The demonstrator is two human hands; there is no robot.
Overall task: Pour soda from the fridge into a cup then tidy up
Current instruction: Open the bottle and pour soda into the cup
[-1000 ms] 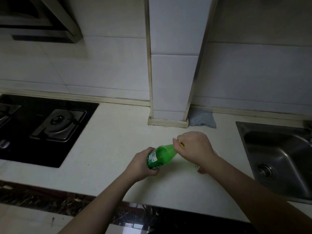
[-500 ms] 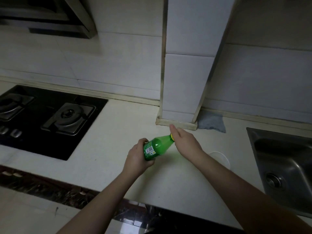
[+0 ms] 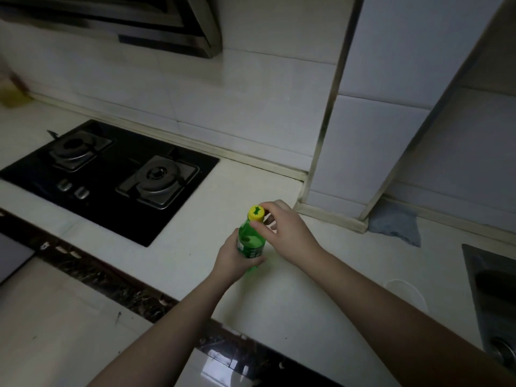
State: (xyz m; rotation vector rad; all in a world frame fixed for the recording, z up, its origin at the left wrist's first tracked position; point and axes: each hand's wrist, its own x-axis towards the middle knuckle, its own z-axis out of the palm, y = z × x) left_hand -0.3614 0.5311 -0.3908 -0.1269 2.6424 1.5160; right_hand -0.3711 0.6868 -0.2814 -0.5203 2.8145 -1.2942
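A green soda bottle point(image 3: 251, 241) stands upright on the white counter point(image 3: 195, 241), its yellow cap point(image 3: 256, 213) on top. My left hand point(image 3: 237, 258) is wrapped around the bottle's lower body. My right hand point(image 3: 287, 233) is beside the bottle's neck, thumb and fingers pinching the edge of the cap. A clear plastic cup point(image 3: 406, 293) sits on the counter to the right, faint and partly behind my right forearm; what is in it I cannot tell.
A black gas hob point(image 3: 111, 177) with two burners lies to the left, under a range hood point(image 3: 139, 26). A tiled pillar point(image 3: 377, 121) rises behind the bottle, a grey-blue cloth point(image 3: 396, 227) at its base. A steel sink point(image 3: 491, 303) is at the right edge.
The bottle went from tilted toward the right to upright. My right hand stayed at the cap. The view swung left, so the cup and sink slid to the right.
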